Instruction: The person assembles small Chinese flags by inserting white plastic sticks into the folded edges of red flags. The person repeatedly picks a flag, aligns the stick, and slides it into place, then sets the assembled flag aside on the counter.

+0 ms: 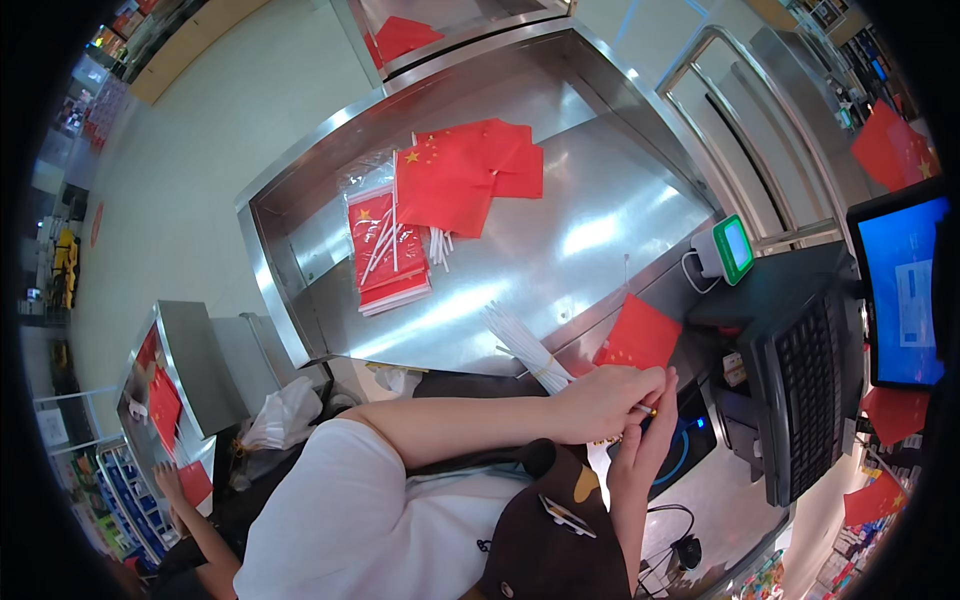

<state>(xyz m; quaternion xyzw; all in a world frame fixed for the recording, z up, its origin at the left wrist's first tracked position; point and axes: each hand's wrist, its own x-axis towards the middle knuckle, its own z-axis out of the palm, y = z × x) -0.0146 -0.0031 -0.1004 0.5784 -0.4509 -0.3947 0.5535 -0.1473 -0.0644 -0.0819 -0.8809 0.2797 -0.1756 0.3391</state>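
Note:
In front of me my left hand (605, 398) and my right hand (648, 432) meet, fingers closed and fingertips together. Between them shows the end of a small thin thing (645, 410), too small to name. The cloth of a small red flag (640, 335) with yellow stars reaches up to my left fingers; whether they grip it is hidden. A bundle of thin white sticks (530, 352) lies just left of that flag, partly behind my left hand. Farther off, a pile of red flags (450, 180) rests beside red flags in clear plastic packs (385, 265).
A raised metal rim (262, 280) surrounds the steel counter. To the right stand a small green-framed screen (735, 250), a black keyboard (805, 385) and a monitor (905, 290). At lower left, another person's hand (172, 482) is near more red flags (165, 405).

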